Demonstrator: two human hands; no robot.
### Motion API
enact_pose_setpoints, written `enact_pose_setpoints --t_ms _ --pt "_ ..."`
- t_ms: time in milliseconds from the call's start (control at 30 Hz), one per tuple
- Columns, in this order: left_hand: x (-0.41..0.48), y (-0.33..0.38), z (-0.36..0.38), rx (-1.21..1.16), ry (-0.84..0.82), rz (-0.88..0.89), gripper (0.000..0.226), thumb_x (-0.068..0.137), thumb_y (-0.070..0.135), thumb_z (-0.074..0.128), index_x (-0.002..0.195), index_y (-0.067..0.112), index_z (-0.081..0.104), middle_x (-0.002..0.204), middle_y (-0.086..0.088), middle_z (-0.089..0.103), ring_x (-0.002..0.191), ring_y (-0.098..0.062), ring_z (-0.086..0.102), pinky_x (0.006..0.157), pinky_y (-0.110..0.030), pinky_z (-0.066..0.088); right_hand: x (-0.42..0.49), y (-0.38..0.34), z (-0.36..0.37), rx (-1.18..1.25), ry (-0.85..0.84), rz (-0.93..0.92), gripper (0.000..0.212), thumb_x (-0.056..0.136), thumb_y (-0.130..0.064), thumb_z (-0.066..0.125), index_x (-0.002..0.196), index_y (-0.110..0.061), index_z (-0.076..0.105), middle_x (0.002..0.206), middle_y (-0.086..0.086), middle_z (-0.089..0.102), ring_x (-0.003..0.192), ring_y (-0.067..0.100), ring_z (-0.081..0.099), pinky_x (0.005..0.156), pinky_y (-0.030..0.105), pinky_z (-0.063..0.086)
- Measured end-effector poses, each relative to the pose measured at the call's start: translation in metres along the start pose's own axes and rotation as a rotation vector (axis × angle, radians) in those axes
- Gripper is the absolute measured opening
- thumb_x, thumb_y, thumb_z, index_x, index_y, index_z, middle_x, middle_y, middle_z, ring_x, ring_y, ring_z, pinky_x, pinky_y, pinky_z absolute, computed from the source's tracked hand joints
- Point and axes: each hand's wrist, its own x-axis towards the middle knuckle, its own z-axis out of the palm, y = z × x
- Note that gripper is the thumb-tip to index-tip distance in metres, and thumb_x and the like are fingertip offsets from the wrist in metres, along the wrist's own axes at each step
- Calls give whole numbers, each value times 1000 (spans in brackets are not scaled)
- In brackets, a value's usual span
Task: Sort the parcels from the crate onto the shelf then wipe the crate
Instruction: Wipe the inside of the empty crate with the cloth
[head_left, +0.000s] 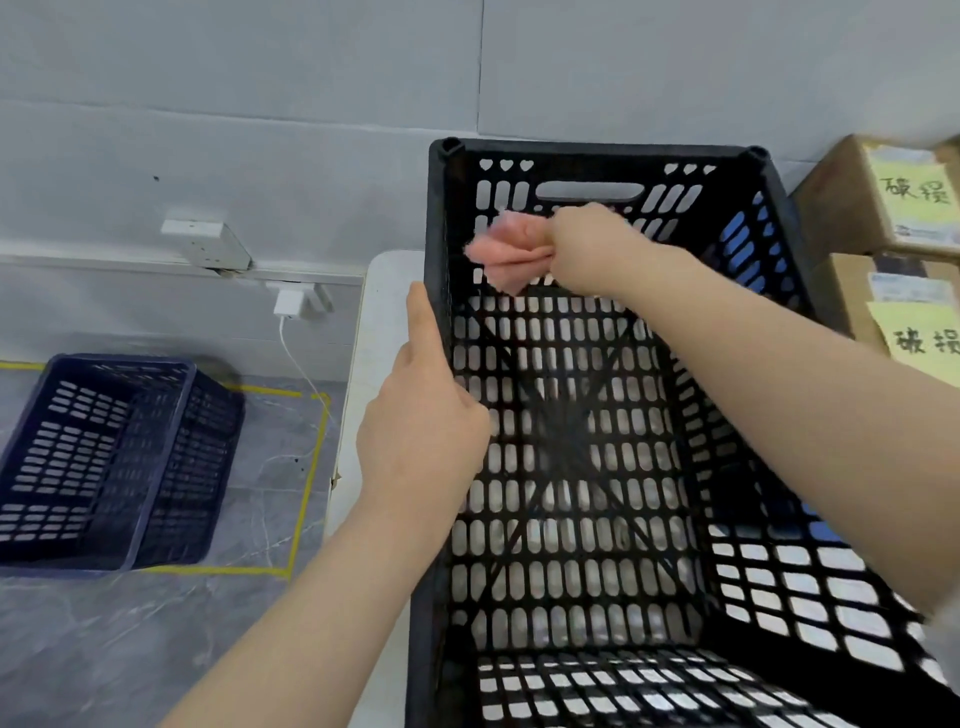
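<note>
A black slotted plastic crate (597, 150) stands on a white table (384, 312), and I see no parcels inside it. My left hand (421, 410) grips the crate's left rim, thumb along the outside and fingers curled over the edge. My right hand (592, 244) reaches inside and holds a bunched pink cloth (509, 254) against the inner face of the far wall, below the handle slot.
Two cardboard boxes (872, 202) with yellow handwritten notes sit at the right, close to the crate. A dark blue crate (109, 457) stands on the grey floor at the left inside yellow tape lines. A white charger and cable (291, 306) hang from the wall.
</note>
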Motion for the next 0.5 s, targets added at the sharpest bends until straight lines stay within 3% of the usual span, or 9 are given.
enact_pose_setpoints --t_ms 33,100,133,200,267,333,400,500 --pt "0 0 0 0 2 1 85 89 9 43 149 37 -9 93 -6 58 67 -22 56 62 -43 52 15 2 19 56 26 -49 29 94 -15 42 108 -34 60 89 -9 46 78 12 46 79 32 37" --pt "0 0 1 -3 12 3 85 89 8 43 149 38 -9 94 -5 57 68 -22 56 61 -42 51 28 4 67 129 133 -16 40 95 -15 43 132 -28 51 124 -9 49 111 12 48 97 34 37" --pt "0 -1 2 0 13 2 85 89 8 43 149 39 -10 95 -6 58 70 -23 57 63 -42 51 28 2 91 89 119 64 52 93 -10 45 142 -24 40 144 1 38 130 18 38 108 37 33" --pt "2 -3 2 11 17 -3 86 89 9 43 149 39 -10 97 -6 58 74 -25 57 66 -43 50 25 -2 125 -29 -2 151 75 88 1 48 152 -24 17 159 10 10 146 29 11 116 47 23" --pt "2 -3 3 12 17 -1 86 88 9 43 149 39 -10 98 -7 58 77 -27 58 68 -43 50 20 -2 134 -64 16 76 78 86 5 47 152 -23 15 159 9 7 145 32 11 114 48 26" --pt "2 0 2 12 5 5 85 87 9 43 150 38 -8 100 -8 58 79 -30 58 69 -45 51 3 -2 134 -86 -26 18 80 85 8 48 152 -24 16 158 9 13 137 33 31 105 45 40" --pt "1 0 0 14 1 -2 85 88 11 44 151 36 -6 103 -10 59 81 -32 59 70 -43 50 -30 -5 140 -83 -129 -18 72 89 3 48 150 -25 23 154 8 25 126 28 47 99 38 47" --pt "0 2 -1 28 8 -1 85 87 9 44 152 34 -5 103 -10 59 80 -32 58 68 -43 49 -99 -11 155 -7 -321 -194 65 89 4 46 145 -27 37 143 -4 43 118 20 52 99 29 46"
